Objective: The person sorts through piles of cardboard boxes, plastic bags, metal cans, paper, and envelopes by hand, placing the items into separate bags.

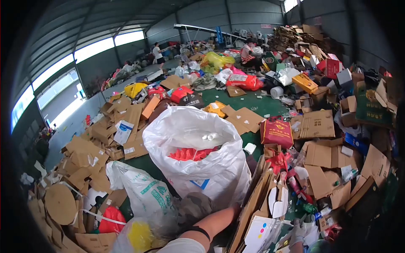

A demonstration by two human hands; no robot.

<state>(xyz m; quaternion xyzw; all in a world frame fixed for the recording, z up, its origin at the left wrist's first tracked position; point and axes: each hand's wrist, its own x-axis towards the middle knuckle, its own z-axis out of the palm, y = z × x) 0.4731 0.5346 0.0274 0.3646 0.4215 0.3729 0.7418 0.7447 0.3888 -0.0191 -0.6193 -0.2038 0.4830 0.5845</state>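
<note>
My left arm (213, 223) reaches forward from the bottom edge, with a black band around it. Its hand is hidden behind the upright stack of flattened cardboard (252, 206). At the lower right, my right hand (297, 232) wears a pale glove, its fingers apart among the loose waste just right of the stack. A white card with coloured dots (258, 232) and clear plastic film lie between the stack and this hand. Directly ahead stands a big white woven sack (198, 168), its mouth wide, with red material (192, 154) and clear plastic inside.
A white plastic bag with green print (145, 194) leans left of the sack. Flattened cardboard (86, 156) covers the left floor; boxes (314, 124) and bottles (310, 208) crowd the right. Two people (158, 55) are farther back, near a sloping conveyor (206, 29).
</note>
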